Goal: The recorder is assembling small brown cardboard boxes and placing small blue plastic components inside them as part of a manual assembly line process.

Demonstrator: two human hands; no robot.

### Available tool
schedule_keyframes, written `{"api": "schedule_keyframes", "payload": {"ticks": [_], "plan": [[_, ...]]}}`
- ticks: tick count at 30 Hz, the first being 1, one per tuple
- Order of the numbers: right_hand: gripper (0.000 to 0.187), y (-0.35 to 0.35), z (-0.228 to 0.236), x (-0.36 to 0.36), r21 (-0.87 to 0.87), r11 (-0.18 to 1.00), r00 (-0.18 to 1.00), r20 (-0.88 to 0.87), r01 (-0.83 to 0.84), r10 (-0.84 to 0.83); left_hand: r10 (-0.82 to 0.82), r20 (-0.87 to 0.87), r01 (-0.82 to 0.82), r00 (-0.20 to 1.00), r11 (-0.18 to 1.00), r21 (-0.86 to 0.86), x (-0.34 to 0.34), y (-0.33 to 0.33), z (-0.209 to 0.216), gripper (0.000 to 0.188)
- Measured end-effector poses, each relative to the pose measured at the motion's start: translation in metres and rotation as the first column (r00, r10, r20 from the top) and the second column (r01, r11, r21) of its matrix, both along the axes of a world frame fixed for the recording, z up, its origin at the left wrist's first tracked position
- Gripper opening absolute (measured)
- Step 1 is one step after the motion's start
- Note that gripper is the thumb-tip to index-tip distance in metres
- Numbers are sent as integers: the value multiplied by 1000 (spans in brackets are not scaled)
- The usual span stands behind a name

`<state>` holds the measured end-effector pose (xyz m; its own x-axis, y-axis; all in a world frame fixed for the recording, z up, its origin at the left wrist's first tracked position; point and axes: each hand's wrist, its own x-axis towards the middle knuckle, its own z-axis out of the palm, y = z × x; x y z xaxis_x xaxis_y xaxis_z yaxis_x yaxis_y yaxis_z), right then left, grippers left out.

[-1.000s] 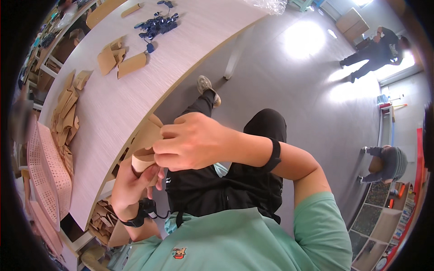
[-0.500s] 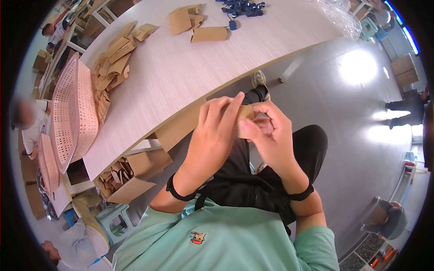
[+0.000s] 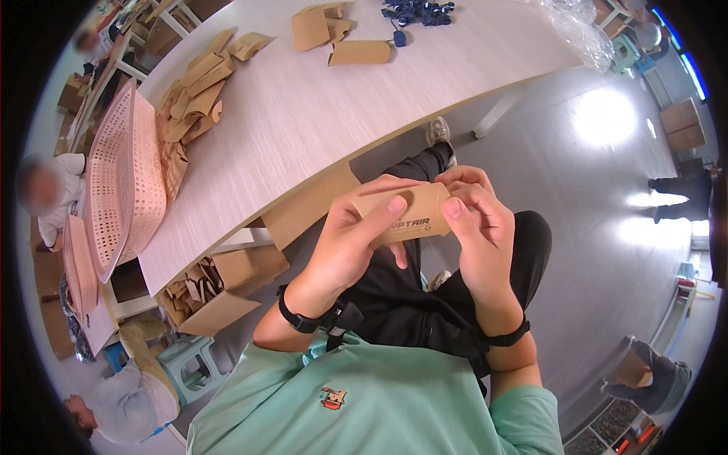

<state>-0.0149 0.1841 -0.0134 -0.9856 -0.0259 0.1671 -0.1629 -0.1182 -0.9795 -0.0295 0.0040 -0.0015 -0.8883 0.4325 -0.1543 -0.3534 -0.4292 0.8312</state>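
Note:
Between my two hands, over my lap and off the table's edge, is a small brown cardboard pillow box (image 3: 422,203) with dark print on its face. My left hand (image 3: 362,227) grips its left end, the thumb lying across the printed face. At the box's right end, the thumb and fingers of my right hand (image 3: 476,220) are closed on the end flap. Whether anything lies inside the box cannot be seen.
On the table (image 3: 303,129) lie a heap of brown pillow boxes (image 3: 196,95), one more box (image 3: 360,52), and a bundle of dark blue cords (image 3: 417,10). Pink baskets (image 3: 125,182) stand at the left edge. Below is an open carton (image 3: 220,303) of cardboard pieces.
My left hand has turned, so its thumb now lies on top and the box's printed face shows. My right hand has shifted slightly right along with the box's end.

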Motion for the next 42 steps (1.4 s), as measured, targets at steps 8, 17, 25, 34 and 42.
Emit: {"api": "schedule_keyframes", "payload": {"ticks": [8,17,25,34,42], "plan": [[36,-24,-3,5,-675,735,921,241,-68,307,-10,48,-1,999,971,240,8,10,-13,49],[22,-13,-8,0,218,875,779,-579,432,-240,78,-400,-138,913,983,-124,13,14,-3,45],[16,-30,4,12,-201,956,972,-47,215,-229,0,-942,-667,337,706,-238,0,22,-14,47],[11,-1,5,0,75,989,975,-194,129,-113,-31,-961,-638,273,742,-205,-5,21,-16,35],[11,3,6,0,44,993,979,-181,108,-98,-47,-953,-576,299,788,-220,-2,23,-14,33]]}}
